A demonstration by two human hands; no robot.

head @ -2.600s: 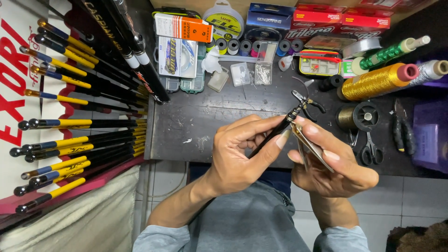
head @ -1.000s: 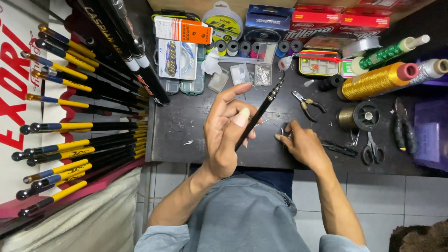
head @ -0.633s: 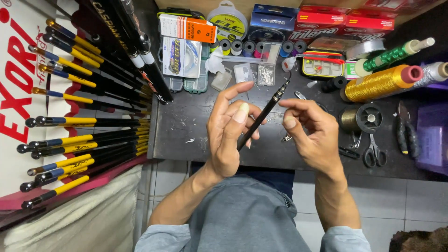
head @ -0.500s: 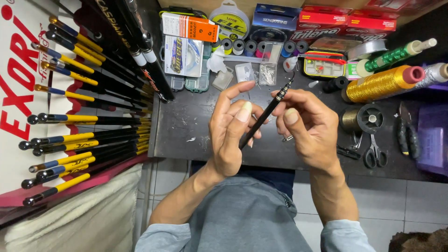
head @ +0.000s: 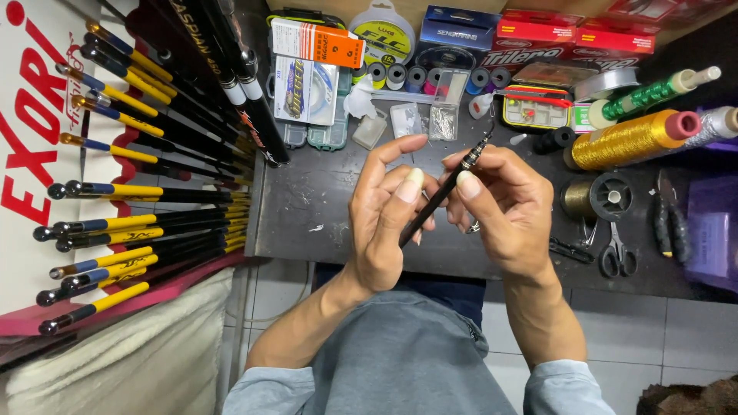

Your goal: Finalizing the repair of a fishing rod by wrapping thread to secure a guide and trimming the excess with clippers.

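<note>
Rod tip [head: 442,196] pinched by left hand [head: 384,223] and right hand [head: 503,207] above cluttered dark workbench [head: 307,207].

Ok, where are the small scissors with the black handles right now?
In the head view the small black-handled scissors lie on the dark worktop to the right of the right hand, just below the dark thread spool.

Back edge of the dark worktable, left to right: orange-and-white flat box [head: 317,42], lying tilted; under it a white-and-blue flat packet [head: 305,90] on clear plastic cases; round yellow-and-white line-spool label [head: 383,34]; dark blue box [head: 458,32]; two red boxes [head: 574,38] side by side. Small clear bags [head: 427,120] sit just in front. Far left, a white sign with big red letters [head: 34,115] behind the rods.
</note>
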